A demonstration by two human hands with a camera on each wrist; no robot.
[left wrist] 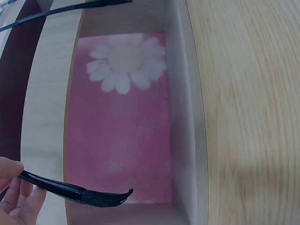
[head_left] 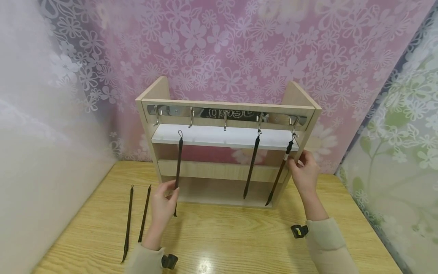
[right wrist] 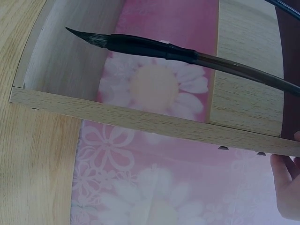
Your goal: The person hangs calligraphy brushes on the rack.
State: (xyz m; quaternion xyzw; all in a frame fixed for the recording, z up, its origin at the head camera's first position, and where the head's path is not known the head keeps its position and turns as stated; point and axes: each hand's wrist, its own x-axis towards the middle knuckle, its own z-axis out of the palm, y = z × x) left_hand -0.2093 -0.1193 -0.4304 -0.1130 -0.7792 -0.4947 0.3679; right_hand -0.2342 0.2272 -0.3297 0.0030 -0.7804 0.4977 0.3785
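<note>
My left hand (head_left: 163,201) pinches a dark calligraphy brush (head_left: 179,160) by its handle, nearly upright, loop at the top and bristles down. Its loop is below the hook strip, not on a hook. In the left wrist view the black bristle tip (left wrist: 105,198) points across the lower opening. The right hand (head_left: 305,174) grips the right side panel (head_left: 297,156) of a small wooden shelf. Beside that hand a brown-handled brush (head_left: 281,171) hangs from the rightmost hook (head_left: 294,123); another dark brush (head_left: 252,167) hangs from the hook to its left.
Two more brushes, a long one (head_left: 128,220) and another (head_left: 145,213) partly behind the left forearm, lie on the wooden table (head_left: 232,236) at left. The metal strip (head_left: 273,118) carries several hooks. A white shelf board (head_left: 212,135) sits beneath it. Flowered cloth (head_left: 219,49) covers the back.
</note>
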